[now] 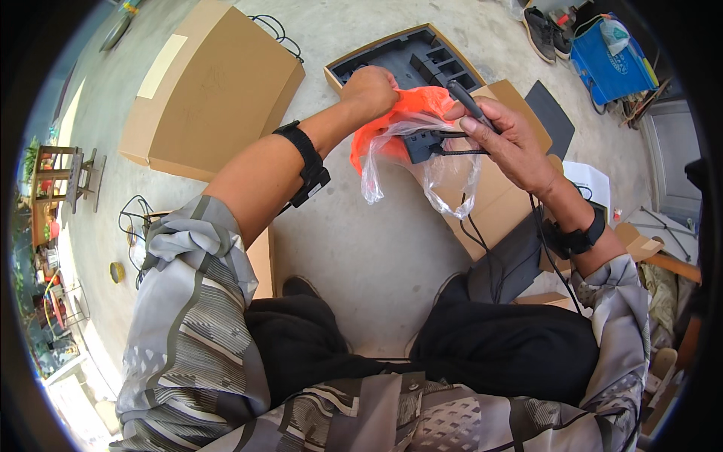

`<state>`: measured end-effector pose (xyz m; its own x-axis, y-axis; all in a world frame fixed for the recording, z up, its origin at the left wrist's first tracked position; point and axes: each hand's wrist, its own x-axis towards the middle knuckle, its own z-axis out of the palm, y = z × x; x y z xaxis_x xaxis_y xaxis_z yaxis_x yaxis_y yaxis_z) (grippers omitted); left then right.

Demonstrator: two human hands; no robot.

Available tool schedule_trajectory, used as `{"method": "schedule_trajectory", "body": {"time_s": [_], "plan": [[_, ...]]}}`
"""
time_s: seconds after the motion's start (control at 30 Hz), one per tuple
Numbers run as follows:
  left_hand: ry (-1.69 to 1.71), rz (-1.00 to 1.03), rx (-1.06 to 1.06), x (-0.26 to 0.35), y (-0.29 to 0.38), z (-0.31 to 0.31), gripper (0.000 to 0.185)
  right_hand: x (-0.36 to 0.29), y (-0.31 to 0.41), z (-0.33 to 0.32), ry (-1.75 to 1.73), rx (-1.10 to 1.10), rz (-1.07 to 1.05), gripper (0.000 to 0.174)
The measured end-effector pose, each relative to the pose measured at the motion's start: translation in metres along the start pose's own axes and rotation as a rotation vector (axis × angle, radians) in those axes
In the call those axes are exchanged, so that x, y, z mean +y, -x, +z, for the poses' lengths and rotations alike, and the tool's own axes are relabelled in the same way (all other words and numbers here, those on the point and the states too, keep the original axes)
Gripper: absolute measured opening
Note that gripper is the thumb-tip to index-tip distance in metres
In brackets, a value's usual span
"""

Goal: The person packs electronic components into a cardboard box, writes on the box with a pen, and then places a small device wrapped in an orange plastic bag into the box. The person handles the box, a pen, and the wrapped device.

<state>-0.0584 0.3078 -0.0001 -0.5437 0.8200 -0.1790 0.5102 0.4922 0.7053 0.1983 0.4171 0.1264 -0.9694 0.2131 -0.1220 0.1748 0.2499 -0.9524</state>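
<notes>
My left hand (371, 93) is closed on the edge of an orange plastic bag (421, 101), at the upper middle. To its right, my right hand (502, 135) grips a dark pen-like device or cable part (469, 101), which slants up to the left. Between the hands hangs a dark box with ports (422, 147), with black cables plugged into it, partly covered by a clear plastic bag (446, 195). Beyond the bags lies an open carton (432, 34) with black foam compartments (438, 62). Both wrists wear black strapped devices.
A large cardboard box (226, 79) stands at the upper left. Another cardboard piece (486, 209) and dark foam sheets (508, 265) lie on the right. Black cables (477, 231) trail beside my right leg. Shoes (542, 37) and a blue bag (610, 62) are at the upper right.
</notes>
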Motion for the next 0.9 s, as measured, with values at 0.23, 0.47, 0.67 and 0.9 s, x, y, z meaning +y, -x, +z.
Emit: {"method": "schedule_trajectory", "body": {"time_s": [0.23,0.47,0.67,0.9], "plan": [[0.255,0.433,0.384,0.028,0.056,-0.014,0.026,0.003,-0.009,-0.032,-0.332,0.233,0.200,0.034],[0.032,0.424,-0.123,0.041,0.134,0.015,0.017,0.008,-0.013,-0.014,-0.419,0.345,0.275,0.032],[-0.043,0.321,-0.143,0.023,0.132,0.014,0.019,0.000,-0.012,-0.013,-0.391,0.215,0.275,0.034],[0.639,-0.245,-0.404,0.023,0.080,-0.015,0.032,-0.001,-0.011,-0.003,-0.292,0.127,0.270,0.033]]}}
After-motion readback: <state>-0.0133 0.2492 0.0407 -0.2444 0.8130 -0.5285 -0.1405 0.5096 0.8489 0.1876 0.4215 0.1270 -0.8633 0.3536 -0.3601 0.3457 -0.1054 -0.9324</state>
